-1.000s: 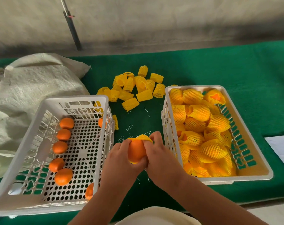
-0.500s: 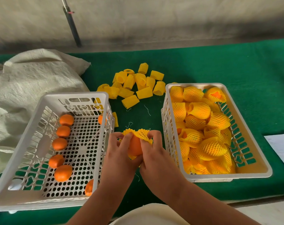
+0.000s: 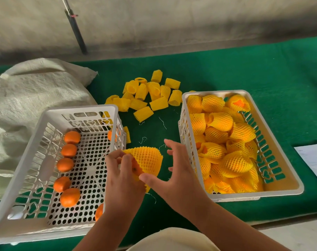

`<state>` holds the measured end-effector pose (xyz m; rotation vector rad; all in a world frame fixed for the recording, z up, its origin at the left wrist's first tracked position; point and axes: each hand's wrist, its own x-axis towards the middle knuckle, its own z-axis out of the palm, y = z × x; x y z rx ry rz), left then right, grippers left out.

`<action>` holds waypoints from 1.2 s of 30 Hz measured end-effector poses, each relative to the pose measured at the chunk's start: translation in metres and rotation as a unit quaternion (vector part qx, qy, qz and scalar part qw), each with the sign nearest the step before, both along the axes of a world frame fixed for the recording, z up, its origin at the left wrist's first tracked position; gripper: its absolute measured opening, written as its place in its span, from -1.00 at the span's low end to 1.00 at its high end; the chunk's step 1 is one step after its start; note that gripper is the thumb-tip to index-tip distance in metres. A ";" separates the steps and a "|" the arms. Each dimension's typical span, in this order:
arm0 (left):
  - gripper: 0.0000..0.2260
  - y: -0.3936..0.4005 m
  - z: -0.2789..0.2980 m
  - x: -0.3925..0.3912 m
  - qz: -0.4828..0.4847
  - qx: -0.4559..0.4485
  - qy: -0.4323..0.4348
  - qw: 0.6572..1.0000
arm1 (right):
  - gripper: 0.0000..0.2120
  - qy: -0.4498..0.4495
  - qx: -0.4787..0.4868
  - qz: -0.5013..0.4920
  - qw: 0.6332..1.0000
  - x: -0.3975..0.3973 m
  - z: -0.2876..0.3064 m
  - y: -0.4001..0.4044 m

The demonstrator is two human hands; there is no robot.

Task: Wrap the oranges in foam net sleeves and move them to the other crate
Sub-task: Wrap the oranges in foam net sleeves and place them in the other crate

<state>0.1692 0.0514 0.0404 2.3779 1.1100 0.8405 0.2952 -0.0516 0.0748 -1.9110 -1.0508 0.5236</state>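
Observation:
Between the two crates, my left hand grips an orange inside a yellow foam net sleeve; a patch of orange peel shows at the sleeve's open end. My right hand is beside it with fingers spread, its thumb touching the sleeve's lower edge. The left white crate holds several bare oranges along its left side and near its right wall. The right white crate is full of sleeved oranges.
A pile of loose yellow foam sleeves lies on the green cloth behind the hands. A pale woven sack sits at the left. White paper lies at the right edge. A dark pole leans against the back wall.
The sleeve has gone from bunched at the orange's top to covering most of it. My right hand has let go and opened its fingers, while my left hand still holds the orange.

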 end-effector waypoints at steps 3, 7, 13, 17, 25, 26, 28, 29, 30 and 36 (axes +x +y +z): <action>-0.44 -0.005 -0.004 0.004 -0.017 -0.006 0.002 1.000 | -0.01 0.108 -0.078 0.046 0.990 0.001 -0.008 0.005; -0.31 -0.013 -0.006 0.009 -0.047 -0.010 0.021 0.999 | -0.06 0.113 -0.060 0.012 0.992 -0.001 -0.017 0.006; -0.35 -0.021 -0.004 0.016 -0.084 -0.038 0.011 0.996 | -0.19 0.072 -0.050 -0.054 0.995 0.012 -0.021 -0.003; -0.52 -0.022 -0.005 0.016 -0.174 -0.050 -0.025 0.983 | -0.26 0.066 -0.051 -0.090 0.992 0.035 -0.023 -0.013; -0.49 0.045 -0.036 -0.045 0.016 -0.019 0.136 0.990 | -0.31 -0.002 -0.039 -0.245 0.969 0.139 -0.033 -0.060; -0.45 0.053 -0.043 -0.055 0.037 -0.012 0.173 0.984 | -0.30 -0.017 -0.051 -0.260 0.964 0.153 -0.036 -0.064; -0.34 0.060 -0.059 -0.071 0.065 -0.034 0.224 0.972 | -0.23 -0.052 -0.091 -0.281 0.954 0.178 -0.046 -0.069; -0.30 0.060 -0.066 -0.076 0.071 -0.058 0.240 0.966 | -0.19 -0.072 -0.115 -0.287 0.948 0.188 -0.053 -0.069; -0.27 0.057 -0.073 -0.079 0.071 -0.084 0.254 0.961 | -0.16 -0.088 -0.139 -0.291 0.942 0.197 -0.059 -0.068; -0.44 0.048 -0.093 -0.083 0.074 -0.206 0.247 0.944 | -0.11 -0.090 -0.226 -0.279 0.929 0.218 -0.089 -0.056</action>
